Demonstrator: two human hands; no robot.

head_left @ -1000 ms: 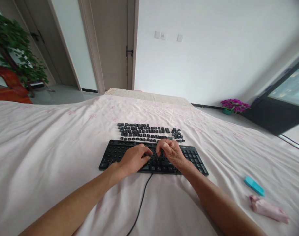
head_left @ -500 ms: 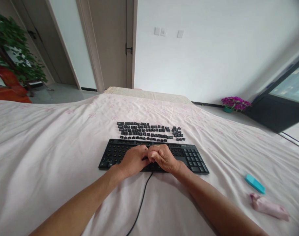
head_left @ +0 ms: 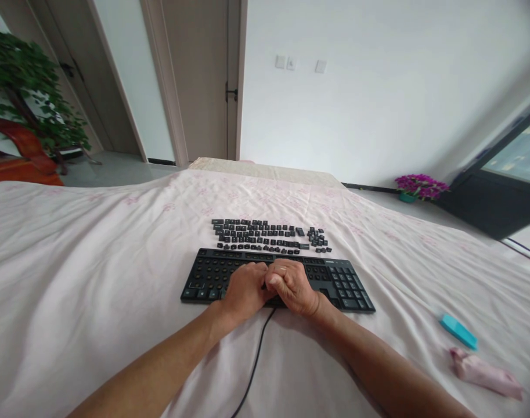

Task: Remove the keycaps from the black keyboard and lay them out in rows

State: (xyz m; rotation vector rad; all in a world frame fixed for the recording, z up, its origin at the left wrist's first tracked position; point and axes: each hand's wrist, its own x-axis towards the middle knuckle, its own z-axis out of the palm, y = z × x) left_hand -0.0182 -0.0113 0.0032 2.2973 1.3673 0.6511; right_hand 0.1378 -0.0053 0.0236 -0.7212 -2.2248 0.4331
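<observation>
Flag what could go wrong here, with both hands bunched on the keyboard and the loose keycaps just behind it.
1. The keycaps lie in loose rows on soft, wrinkled sheet; a knock could scatter them or mix their order.
2. The left hand and right hand press together mid-keyboard, hiding the work; a cap could go on crooked unseen.
3. The cable runs between the forearms and might snag, dragging the keyboard.

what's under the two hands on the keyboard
The middle of the black keyboard lies under the left hand and right hand. Bare key sockets show beside them; whether the hands hold a keycap is covered.
</observation>
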